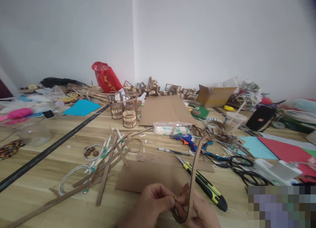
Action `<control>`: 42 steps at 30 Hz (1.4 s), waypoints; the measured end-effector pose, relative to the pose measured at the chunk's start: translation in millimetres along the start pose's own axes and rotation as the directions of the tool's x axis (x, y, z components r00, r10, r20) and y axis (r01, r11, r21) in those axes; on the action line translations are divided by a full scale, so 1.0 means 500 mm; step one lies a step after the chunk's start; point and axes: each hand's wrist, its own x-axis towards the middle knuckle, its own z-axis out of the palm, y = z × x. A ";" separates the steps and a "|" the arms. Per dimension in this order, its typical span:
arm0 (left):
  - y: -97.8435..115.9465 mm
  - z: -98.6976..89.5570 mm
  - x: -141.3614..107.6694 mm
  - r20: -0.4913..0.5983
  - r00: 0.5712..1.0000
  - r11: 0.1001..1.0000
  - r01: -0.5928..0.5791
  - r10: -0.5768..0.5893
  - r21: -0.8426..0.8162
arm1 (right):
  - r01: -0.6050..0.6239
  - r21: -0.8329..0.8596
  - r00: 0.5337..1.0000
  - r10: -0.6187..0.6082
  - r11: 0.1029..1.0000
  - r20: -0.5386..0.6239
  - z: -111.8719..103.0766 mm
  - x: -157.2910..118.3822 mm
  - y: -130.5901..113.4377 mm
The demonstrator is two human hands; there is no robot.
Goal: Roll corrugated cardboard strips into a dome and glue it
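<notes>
A long, thin brown strip (192, 178), apparently cardboard, bends into a hook between my hands, its free end curving upward. My left hand (154, 201) pinches the strip's lower end between thumb and fingertips. Close beside it, my right hand (203, 210) is closed around the bent part, with some fingers hidden behind the strip. Under and beyond the hands lies a piece of brown cardboard (138, 175). A yellow and black utility knife (206, 183) with its blade out rests just right of the strip. Past it are a pen (172, 151) and a blue glue gun (185, 140).
Loose brown strips (106, 178) and white rings (71, 178) lie on the left. Small slatted baskets (129, 118) stand farther back, near a large cardboard sheet (165, 109). Black-handled scissors (243, 165), pliers (214, 159) and a plastic cup (233, 119) are on the right.
</notes>
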 end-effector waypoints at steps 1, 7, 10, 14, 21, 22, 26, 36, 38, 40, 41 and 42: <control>0.000 -0.001 0.000 -0.012 1.000 1.000 -0.006 0.006 0.012 | -0.007 0.015 1.000 0.007 1.000 0.005 -0.001 0.002 -0.002; 0.017 -0.008 0.001 -0.014 1.000 0.996 -0.010 0.011 0.088 | -0.038 0.154 0.999 0.034 0.987 0.029 -0.005 0.018 -0.003; 0.032 -0.008 -0.003 0.026 0.999 0.990 0.018 -0.022 0.137 | -0.170 0.277 0.979 0.130 0.946 0.158 -0.013 0.027 -0.007; 0.039 -0.003 -0.006 0.059 0.997 0.990 0.041 -0.050 0.135 | -0.324 0.318 0.902 0.189 0.891 0.389 -0.035 0.048 -0.038; 0.024 -0.011 0.006 -0.017 0.991 0.979 0.132 -0.131 0.156 | -0.177 0.229 0.927 0.084 0.957 0.366 -0.037 0.058 -0.062; 0.022 -0.013 0.008 -0.020 0.989 0.980 0.150 -0.149 0.131 | -0.164 0.212 0.931 0.081 0.963 0.355 -0.034 0.055 -0.058; 0.020 -0.015 0.007 -0.007 0.980 0.980 0.197 -0.197 0.019 | -0.109 0.168 0.955 0.057 0.980 0.289 -0.025 0.043 -0.041; 0.009 -0.019 0.011 -0.031 0.990 0.987 0.137 -0.134 0.087 | -0.179 0.166 0.968 0.143 0.970 0.206 -0.005 0.017 -0.004; 0.012 -0.018 0.011 -0.026 0.991 0.985 0.132 -0.130 0.110 | -0.165 0.169 0.970 0.128 0.972 0.208 -0.004 0.013 0.002; 0.017 -0.016 0.009 -0.014 0.993 0.985 0.118 -0.117 0.122 | -0.148 0.158 0.978 0.121 0.976 0.170 -0.002 0.008 0.010; 0.020 -0.015 0.008 -0.010 0.993 0.985 0.116 -0.115 0.125 | -0.146 0.147 0.982 0.125 0.978 0.142 0.000 0.006 0.014; 0.022 -0.014 0.007 -0.011 0.994 0.986 0.113 -0.113 0.126 | -0.140 0.141 0.986 0.125 0.980 0.113 0.002 0.006 0.019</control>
